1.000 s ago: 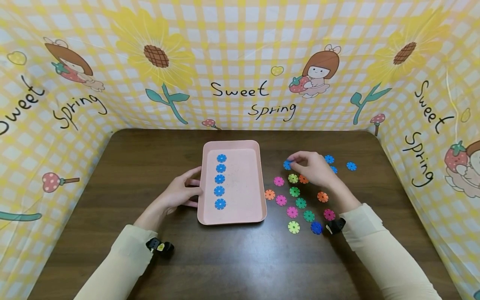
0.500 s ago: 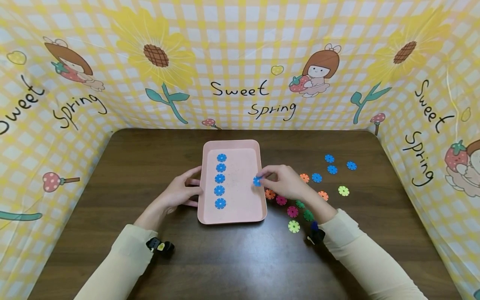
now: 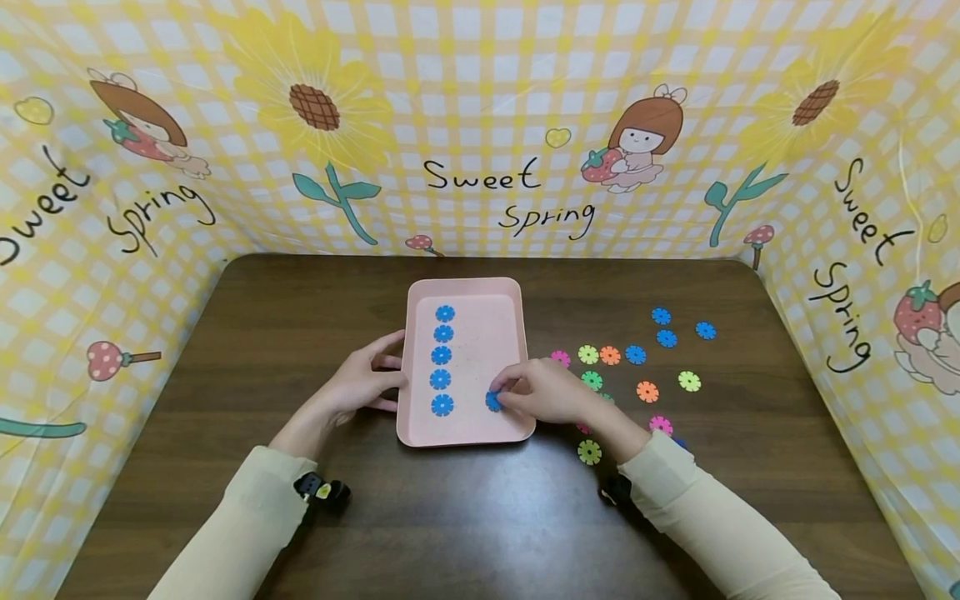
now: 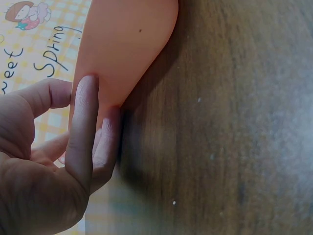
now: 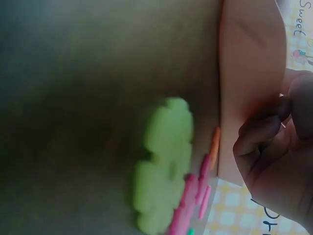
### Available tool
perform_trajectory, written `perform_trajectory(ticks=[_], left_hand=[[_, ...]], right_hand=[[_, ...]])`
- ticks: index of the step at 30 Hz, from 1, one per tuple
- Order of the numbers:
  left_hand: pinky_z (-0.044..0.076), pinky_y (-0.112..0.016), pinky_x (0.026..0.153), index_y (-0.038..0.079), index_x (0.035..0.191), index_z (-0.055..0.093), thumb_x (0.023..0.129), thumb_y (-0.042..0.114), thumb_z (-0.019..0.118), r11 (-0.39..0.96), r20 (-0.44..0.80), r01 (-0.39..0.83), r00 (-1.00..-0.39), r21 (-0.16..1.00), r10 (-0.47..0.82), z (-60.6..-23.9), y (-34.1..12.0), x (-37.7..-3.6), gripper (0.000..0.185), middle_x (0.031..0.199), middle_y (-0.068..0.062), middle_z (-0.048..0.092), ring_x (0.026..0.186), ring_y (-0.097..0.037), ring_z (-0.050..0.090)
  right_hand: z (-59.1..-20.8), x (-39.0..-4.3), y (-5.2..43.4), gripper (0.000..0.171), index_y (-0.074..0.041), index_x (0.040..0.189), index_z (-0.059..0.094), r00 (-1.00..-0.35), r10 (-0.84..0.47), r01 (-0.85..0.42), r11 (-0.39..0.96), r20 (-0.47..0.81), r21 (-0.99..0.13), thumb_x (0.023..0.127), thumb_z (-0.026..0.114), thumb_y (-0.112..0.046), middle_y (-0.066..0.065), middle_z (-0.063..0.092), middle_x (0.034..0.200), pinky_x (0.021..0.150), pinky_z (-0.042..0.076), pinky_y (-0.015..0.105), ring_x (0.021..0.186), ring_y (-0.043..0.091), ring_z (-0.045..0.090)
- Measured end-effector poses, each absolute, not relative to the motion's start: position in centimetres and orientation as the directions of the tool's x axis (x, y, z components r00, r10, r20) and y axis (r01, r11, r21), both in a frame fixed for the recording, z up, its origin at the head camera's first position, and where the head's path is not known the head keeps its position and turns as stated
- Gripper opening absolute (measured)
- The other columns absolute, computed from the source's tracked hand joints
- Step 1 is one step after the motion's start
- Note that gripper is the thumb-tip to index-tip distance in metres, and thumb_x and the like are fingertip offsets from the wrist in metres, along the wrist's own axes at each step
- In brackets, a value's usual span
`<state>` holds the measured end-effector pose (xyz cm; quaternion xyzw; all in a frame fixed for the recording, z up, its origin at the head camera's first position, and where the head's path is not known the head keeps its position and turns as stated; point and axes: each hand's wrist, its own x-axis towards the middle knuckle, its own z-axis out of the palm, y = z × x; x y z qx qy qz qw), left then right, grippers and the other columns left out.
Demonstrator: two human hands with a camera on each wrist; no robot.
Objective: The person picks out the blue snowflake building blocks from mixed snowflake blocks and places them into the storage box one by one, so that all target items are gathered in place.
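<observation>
- The right hand [image 3: 551, 392] has carried a blue disc [image 3: 492, 402] from the table into the tray [image 3: 465, 435], pinching it beside the blue row [image 3: 442, 358].
- The left hand [image 3: 367, 383] steadies the tray, fingers straight against its side.
- A second column looks begun.

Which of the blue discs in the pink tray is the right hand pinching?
The lone blue disc right of the column of five, at the right hand fingertips.

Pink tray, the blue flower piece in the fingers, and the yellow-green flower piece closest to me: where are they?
pink tray [image 3: 480, 317], head view, bare floor.
blue flower piece [image 3: 492, 402], head view, its visible left half.
yellow-green flower piece [image 3: 589, 452], head view, its middle.
</observation>
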<state>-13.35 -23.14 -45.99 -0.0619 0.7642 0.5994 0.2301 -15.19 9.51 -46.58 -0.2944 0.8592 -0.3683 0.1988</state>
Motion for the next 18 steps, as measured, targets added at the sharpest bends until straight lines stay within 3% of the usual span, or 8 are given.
perform_trajectory(ticks=[10,14,18], left_hand=[[0.064,-0.048,0.075,0.022,0.166,0.028,0.093,0.001,0.067,0.263,-0.432,-0.378,-0.882,0.887,0.187,-45.9,-23.0,-13.4,0.085,0.138,-0.028,0.047,0.099,-0.032,0.069],[0.064,-0.049,0.075,0.022,0.166,0.028,0.093,0.001,0.067,0.26,-0.43,-0.378,-0.883,0.889,0.189,-46.0,-23.1,-13.5,0.085,0.138,-0.028,0.047,0.099,-0.032,0.069],[0.064,-0.048,0.074,0.022,0.166,0.028,0.093,0.003,0.068,0.271,-0.428,-0.372,-0.885,0.888,0.186,-46.1,-23.2,-13.5,0.086,0.137,-0.028,0.047,0.098,-0.032,0.069]], right_hand=[[-46.4,-15.0,9.6,0.014,-0.018,0.11,0.08,-0.745,-0.657,-0.398,0.577,-0.115,-0.714,0.098,0.073,-0.022,-0.011,0.075,0.1,0.083,0.057,0.029,0.089,0.005,0.066],[-45.7,-14.9,10.0,0.017,-0.017,0.113,0.079,-0.748,-0.655,-0.405,0.578,-0.107,-0.708,0.099,0.073,-0.023,-0.011,0.074,0.097,0.064,0.052,0.028,0.074,0.009,0.063],[-45.1,-15.0,10.7,0.017,-0.016,0.114,0.079,-0.774,-0.631,-0.418,0.579,-0.059,-0.7,0.099,0.072,-0.023,-0.011,0.072,0.094,0.058,0.047,0.028,0.065,0.012,0.057]])
